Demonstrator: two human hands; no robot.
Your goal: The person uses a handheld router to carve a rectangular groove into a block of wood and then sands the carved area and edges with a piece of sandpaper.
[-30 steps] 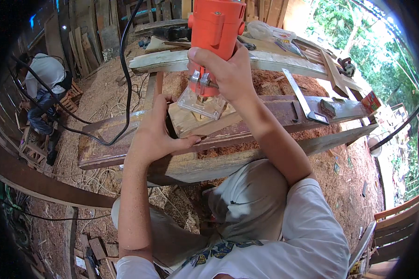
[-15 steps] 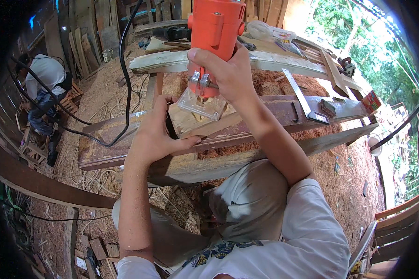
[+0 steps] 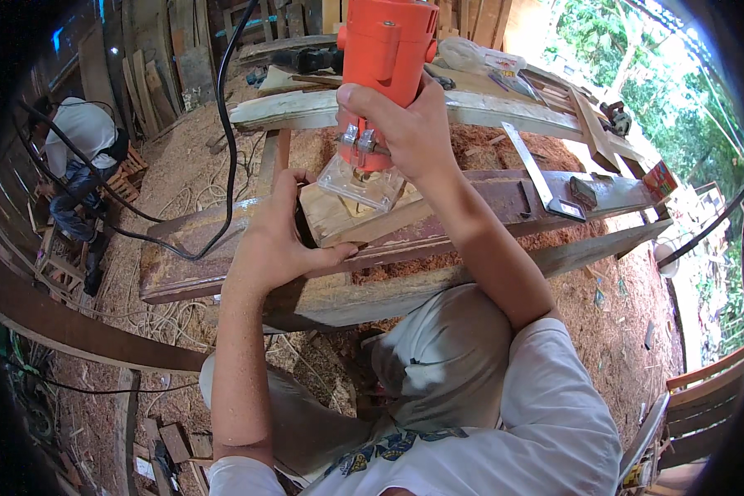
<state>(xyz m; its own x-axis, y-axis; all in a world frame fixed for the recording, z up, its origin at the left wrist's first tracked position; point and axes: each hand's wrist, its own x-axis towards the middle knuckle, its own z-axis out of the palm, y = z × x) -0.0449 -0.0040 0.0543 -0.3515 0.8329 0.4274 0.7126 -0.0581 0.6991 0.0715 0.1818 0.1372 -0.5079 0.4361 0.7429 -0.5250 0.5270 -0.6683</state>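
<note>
Gripped in the right hand (image 3: pixel 412 132) is an orange router (image 3: pixel 384 50), its clear base (image 3: pixel 379 195) set over a pale wooden block (image 3: pixel 326 215); the block's left end is clasped by the widely spread left hand (image 3: pixel 277 240), above a brown plank (image 3: pixel 409 235).

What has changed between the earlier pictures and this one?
Very little: the orange router and the right hand gripping it shifted slightly right, as did the black cable. No grip changed; the left hand stays on the wooden block.
</note>
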